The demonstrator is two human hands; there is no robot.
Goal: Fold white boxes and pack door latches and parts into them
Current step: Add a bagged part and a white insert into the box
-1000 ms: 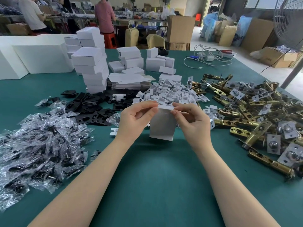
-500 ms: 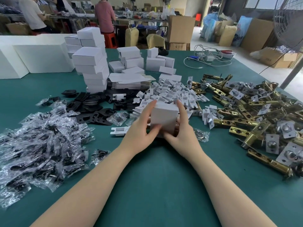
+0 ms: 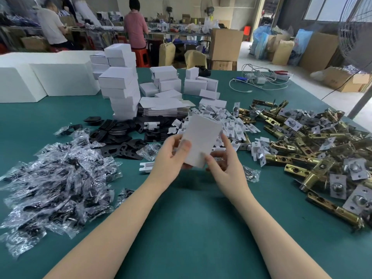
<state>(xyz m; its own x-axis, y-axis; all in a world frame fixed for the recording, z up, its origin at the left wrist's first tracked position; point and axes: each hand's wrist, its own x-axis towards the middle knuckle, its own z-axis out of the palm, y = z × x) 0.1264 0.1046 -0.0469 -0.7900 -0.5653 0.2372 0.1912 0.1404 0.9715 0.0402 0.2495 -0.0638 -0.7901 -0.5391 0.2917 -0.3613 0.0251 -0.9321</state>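
Holding a small white cardboard box [image 3: 202,140] above the green-covered counter [image 3: 191,228], 2 bare hands meet at the centre of the view. The left hand [image 3: 171,158] grasps the box's lower left side, thumb curled onto its front face. The right hand [image 3: 225,164] pinches the box's lower right corner, thumb in front and fingers behind. The box is tilted, its broad flat face turned toward the camera, and it is lifted clear of the counter.

Left of the box lies a large heap of clear plastic bags holding dark parts [image 3: 54,188]. Just beyond the box, to its left, flat black metal plates [image 3: 120,137] spread across the counter. Directly behind the box sits a pile of small white plastic pieces [image 3: 227,121]. Right of the box, a wide pile of brass-coloured door latches with silver faceplates [image 3: 314,154] reaches the counter's right edge. Farther behind the box, to the left, stands a tall stack of folded white boxes [image 3: 120,87], with a stack of flat unfolded white box blanks [image 3: 163,108] beside it. Far behind the box, to the right, white cables [image 3: 259,81] lie tangled on the counter. Beyond the counter, 2 people [image 3: 134,23] stand at another workbench.
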